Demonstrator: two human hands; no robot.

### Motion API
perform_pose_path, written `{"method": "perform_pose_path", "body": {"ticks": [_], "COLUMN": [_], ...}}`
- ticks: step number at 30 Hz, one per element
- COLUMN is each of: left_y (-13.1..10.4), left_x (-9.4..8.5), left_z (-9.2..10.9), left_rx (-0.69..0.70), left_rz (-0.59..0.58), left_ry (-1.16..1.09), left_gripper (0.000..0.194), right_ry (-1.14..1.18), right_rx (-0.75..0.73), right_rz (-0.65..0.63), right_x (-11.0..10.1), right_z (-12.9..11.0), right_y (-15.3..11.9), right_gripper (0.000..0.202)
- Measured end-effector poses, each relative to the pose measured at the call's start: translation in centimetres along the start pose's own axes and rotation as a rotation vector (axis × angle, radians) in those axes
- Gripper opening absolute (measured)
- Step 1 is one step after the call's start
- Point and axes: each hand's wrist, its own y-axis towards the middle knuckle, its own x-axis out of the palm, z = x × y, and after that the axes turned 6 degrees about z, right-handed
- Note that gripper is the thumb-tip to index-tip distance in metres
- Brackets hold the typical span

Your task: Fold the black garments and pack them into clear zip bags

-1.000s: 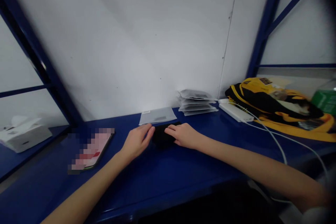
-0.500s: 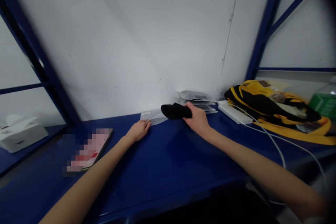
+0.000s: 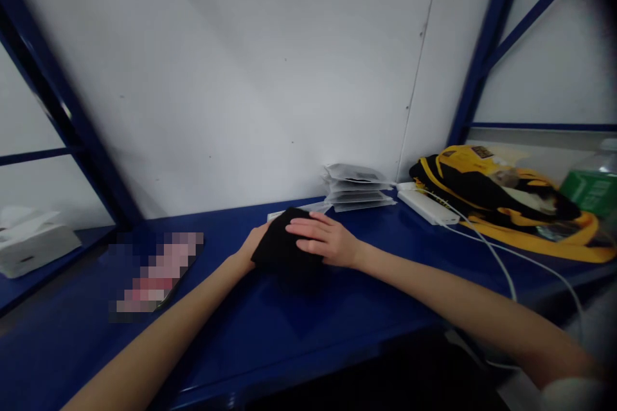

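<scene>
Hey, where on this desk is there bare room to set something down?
Bare blue desk shows between the forearms, in front of the black cloth; between the pixelated phone and left hand; and between the right hand and white block. It's crowded at the right: white block, cables, yellow-black bag, green-labelled bottle.

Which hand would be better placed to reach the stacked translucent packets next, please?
Probably the right hand: it rests on the black fabric, nearer the stacked packets, while the left hand is farther away and partly hidden by the fabric.
</scene>
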Motion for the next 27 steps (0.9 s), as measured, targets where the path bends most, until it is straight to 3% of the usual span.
{"method": "perform_pose_path", "body": {"ticks": [3, 8, 15, 19, 22, 24, 27], "left_y": [-0.1, 0.1, 0.2, 0.2, 0.2, 0.3, 0.6], "left_x": [-0.1, -0.4, -0.8, -0.5, -0.5, -0.6, -0.8], "left_z": [-0.7, -0.3, 0.7, 0.4, 0.1, 0.0, -0.1], "left_rx": [-0.031, 0.116, 0.056, -0.019, -0.172, -0.229, -0.241], "left_rz": [-0.042, -0.077, -0.055, 0.032, 0.108, 0.090, 0.046], "left_ry": [-0.084, -0.181, -0.056, 0.009, 0.167, 0.290, 0.374], "left_gripper": [0.056, 0.061, 0.066, 0.054, 0.030, 0.019, 0.022], "right_ry": [0.063, 0.097, -0.030, -0.105, -0.130, -0.133, -0.116], "right_rx": [-0.021, 0.057, 0.298, 0.373, 0.374, 0.386, 0.418], "right_rz": [-0.193, -0.294, -0.422, -0.453, -0.455, -0.461, -0.481], "right_x": [0.8, 1.4, 1.0, 1.5, 2.3, 2.9, 3.5], "right_z": [0.4, 1.2, 1.8, 2.8, 3.3, 3.5, 3.6], "right_y": [0.1, 0.2, 1.7, 2.2, 2.5, 2.8, 3.4], "right_gripper": [0.035, 0.054, 0.039, 0.042, 0.050, 0.055, 0.057]}}
